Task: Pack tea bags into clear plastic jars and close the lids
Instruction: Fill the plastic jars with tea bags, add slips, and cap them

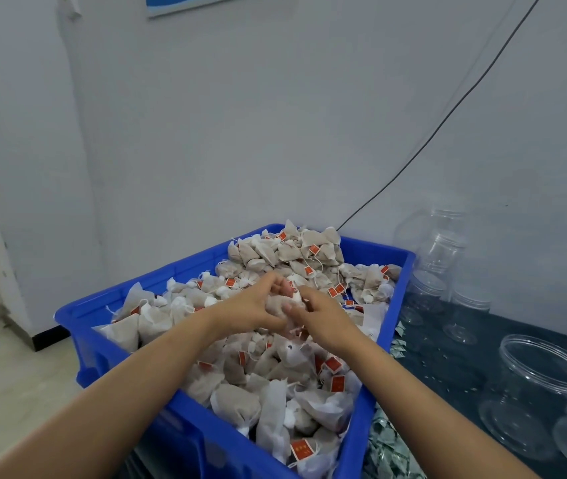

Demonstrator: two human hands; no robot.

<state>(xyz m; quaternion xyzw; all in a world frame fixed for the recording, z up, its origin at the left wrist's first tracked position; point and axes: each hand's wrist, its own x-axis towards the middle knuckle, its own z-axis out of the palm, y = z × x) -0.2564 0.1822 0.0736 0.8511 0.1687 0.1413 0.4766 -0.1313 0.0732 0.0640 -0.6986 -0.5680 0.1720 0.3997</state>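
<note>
In the blue crate (102,344) heaped with tea bags (309,257), left hand (251,305) and right hand (320,318) meeting over its middle, both clutching one bunch of bags (277,305) between them; right, open clear jar (538,392) well apart.

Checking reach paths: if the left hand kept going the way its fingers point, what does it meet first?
The left hand points right, at the right hand, and both already grip the same tea bags over the blue crate. It meets that hand first, though depth is unclear.
</note>
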